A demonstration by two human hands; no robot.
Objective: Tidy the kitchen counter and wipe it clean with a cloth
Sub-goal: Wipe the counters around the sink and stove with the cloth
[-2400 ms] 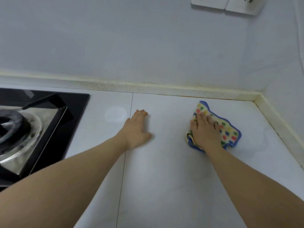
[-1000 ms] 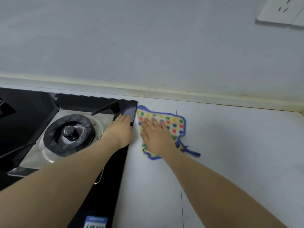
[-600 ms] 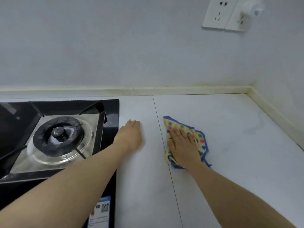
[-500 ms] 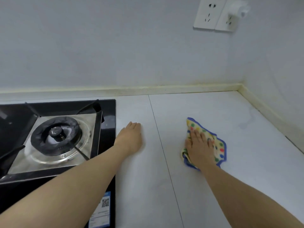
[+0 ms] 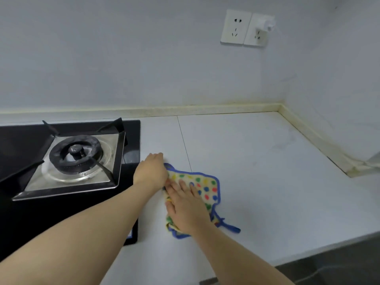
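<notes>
**Fingers (image 5: 182, 185) spread flat on a spotted cloth beside the stove**

The right hand (image 5: 186, 204) presses palm-down on the cloth (image 5: 206, 187), fingers straight and fanned apart, pinching nothing. The cloth, cream with coloured dots and a blue border, lies on the white counter (image 5: 267, 182) just right of the stove (image 5: 67, 159). Its long side runs from far to near, roughly in line with the right forearm. Most of the bare fabric shows ahead and to the right of the fingertips, and a blue hanging loop (image 5: 232, 229) trails at the near right corner.

The left hand (image 5: 151, 171) rests on the counter between the stove's glass edge and the cloth. It touches the cloth's left border, fingers held together and gripping nothing.

Only the right hand is on the cloth, so the wiping looks to be its job. The widest stretch of counter lies to the right, toward the corner. Two wall sockets (image 5: 244, 27) sit above, one of them with a plug in it.
</notes>
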